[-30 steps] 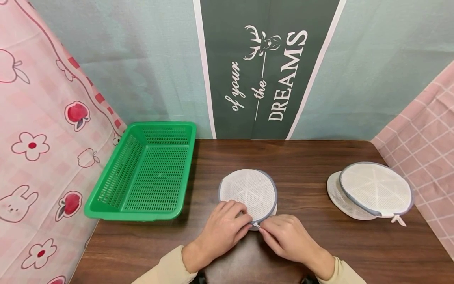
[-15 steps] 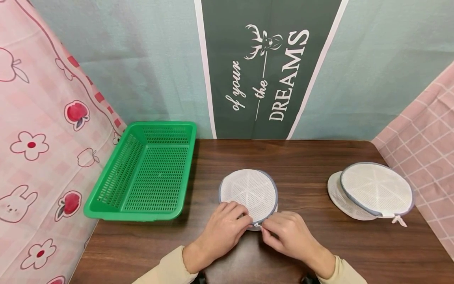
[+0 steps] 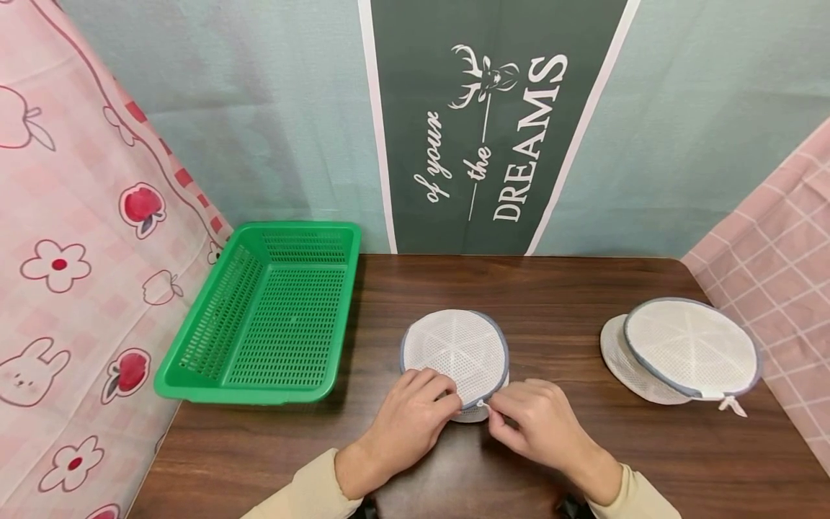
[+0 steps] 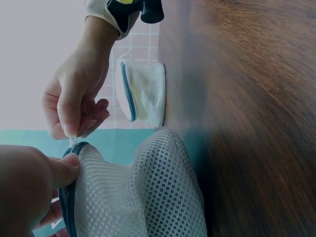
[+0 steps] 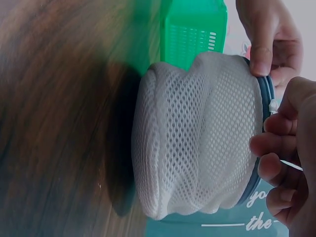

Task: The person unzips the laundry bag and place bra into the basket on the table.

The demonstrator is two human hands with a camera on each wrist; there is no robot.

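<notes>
Left hand (image 3: 415, 409) pinches the mesh laundry bag (image 3: 450, 346) at seven o'clock, right hand (image 3: 534, 418) its zipper pull (image 3: 481, 404) at five. Slack mesh could jam it.

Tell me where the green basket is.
In the head view, the green basket stands on the left of the table, between the pink apple-print curtain and the mesh bag that the left hand holds.

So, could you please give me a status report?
Left hand pinching rim of mesh bag. Right hand pinching zipper pull. Bag standing on table. No obstruction visible.
</notes>
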